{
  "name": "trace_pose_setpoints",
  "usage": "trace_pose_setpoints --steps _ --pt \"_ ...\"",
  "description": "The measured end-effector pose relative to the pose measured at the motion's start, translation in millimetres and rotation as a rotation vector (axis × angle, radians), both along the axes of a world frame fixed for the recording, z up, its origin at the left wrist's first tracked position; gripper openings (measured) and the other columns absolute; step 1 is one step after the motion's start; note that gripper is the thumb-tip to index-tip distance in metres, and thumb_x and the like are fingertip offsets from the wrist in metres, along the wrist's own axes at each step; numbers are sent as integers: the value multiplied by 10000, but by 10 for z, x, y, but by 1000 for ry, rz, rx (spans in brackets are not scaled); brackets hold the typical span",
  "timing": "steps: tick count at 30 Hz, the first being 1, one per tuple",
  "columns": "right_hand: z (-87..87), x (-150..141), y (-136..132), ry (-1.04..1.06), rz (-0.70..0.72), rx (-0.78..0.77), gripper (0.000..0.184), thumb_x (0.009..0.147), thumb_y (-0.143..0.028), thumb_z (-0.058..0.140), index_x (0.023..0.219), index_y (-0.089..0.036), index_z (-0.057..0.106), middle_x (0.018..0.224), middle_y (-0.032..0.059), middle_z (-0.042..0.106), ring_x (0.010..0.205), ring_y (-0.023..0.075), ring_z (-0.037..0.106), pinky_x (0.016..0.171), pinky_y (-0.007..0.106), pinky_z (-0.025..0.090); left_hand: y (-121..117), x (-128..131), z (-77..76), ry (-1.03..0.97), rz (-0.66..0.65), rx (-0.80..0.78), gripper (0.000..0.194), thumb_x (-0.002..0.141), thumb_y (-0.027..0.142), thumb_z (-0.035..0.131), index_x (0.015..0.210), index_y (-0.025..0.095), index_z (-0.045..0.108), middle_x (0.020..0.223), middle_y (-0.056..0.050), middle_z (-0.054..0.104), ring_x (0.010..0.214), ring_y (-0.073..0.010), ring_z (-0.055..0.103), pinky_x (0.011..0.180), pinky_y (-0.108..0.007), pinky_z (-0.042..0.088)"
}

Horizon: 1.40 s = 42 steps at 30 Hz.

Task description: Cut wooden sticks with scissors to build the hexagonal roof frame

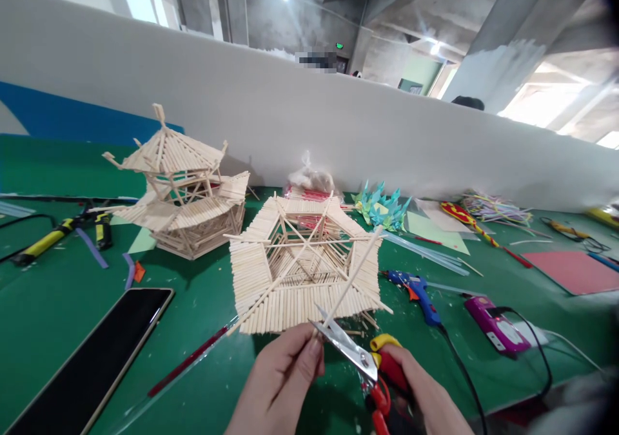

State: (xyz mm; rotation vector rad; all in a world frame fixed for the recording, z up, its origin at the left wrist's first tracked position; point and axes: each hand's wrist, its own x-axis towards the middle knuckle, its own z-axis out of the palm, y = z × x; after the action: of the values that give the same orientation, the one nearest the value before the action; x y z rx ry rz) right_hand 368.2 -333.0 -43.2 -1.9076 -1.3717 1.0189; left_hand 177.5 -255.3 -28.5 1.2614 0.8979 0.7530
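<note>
Between the thumb and fingers of my left hand (285, 374) is the lower end of a thin wooden stick (356, 270), which slants up to the right. My right hand (423, 383) grips scissors (355, 356) with red and yellow handles. Their blades are apart and lie around the stick, close to my left fingertips. Just beyond both hands stands a stick-built frame (309, 306) with a sloping roof skirt and crossed sticks over its open middle. Farther left is a pagoda-like stick model (167, 154) with a pointed roof.
A phone (97, 364) lies at left, near pliers (46, 241). On the right are a blue glue gun (418, 296), clear glue sticks (425, 254), and a purple power strip (496, 325) with cords. A teal paper ornament (382, 206) sits before the white partition (271, 113).
</note>
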Motion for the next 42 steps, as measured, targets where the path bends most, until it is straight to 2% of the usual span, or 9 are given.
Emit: trace_pose_setpoints --steps 2,5,9,14,19,22,31,38,42 --pt "40 -21 11 14 23 4 326 745 -305 513 1053 -216 574 795 48 680 707 198 658 598 255 519 2 3 0 -13 -29 -59 302 816 419 506 639 175 526 630 22 440 602 -122 380 547 -195 331" --pt "107 -18 16 4 132 41 547 635 -243 596 1166 -202 473 920 64 671 767 203 648 679 279 523 35 4 16 -60 -86 -171 351 797 465 518 618 164 505 606 31 412 567 -105 338 513 -187 298" --pt "232 1 57 -34 223 44 475 643 -232 575 1110 -188 501 1046 96 642 909 237 617 783 342 505 87 7 45 -197 -125 -323 311 792 428 549 673 141 564 566 28 467 468 -66 328 448 -180 237" --pt "351 -53 106 101 243 -40 386 610 -182 526 995 -164 517 935 82 666 808 205 640 693 283 533 98 10 67 -361 -151 -481 196 778 312 595 745 120 615 525 23 523 378 -34 362 414 -171 250" --pt "365 -74 92 108 249 -5 423 636 -187 535 1056 -174 491 1001 85 660 832 209 640 704 293 531 100 8 62 -379 -170 -507 181 802 280 572 772 110 626 597 -36 619 433 -80 525 448 -179 348" --pt "348 -63 85 100 250 -13 410 643 -183 534 1050 -169 488 975 76 659 827 200 634 716 282 526 103 13 48 -383 -168 -520 180 800 281 580 781 109 628 624 -45 632 461 -101 564 467 -193 387" --pt "347 -81 63 74 204 -2 396 646 -175 521 1040 -180 487 922 47 651 804 181 619 706 264 519 96 55 21 -445 -178 -530 178 822 288 550 802 127 622 600 -27 623 438 -98 562 458 -197 421" --pt "363 -110 73 122 200 -2 359 633 -159 528 987 -200 491 883 28 651 784 181 618 673 263 520 89 45 40 -438 -180 -526 174 841 273 527 797 128 612 571 -11 598 414 -65 501 431 -166 344" --pt "349 -103 75 118 196 -21 360 641 -160 516 997 -200 477 873 28 646 764 176 617 666 261 517 83 42 54 -429 -168 -536 187 829 281 542 724 132 585 569 -4 583 407 -62 479 429 -175 320"
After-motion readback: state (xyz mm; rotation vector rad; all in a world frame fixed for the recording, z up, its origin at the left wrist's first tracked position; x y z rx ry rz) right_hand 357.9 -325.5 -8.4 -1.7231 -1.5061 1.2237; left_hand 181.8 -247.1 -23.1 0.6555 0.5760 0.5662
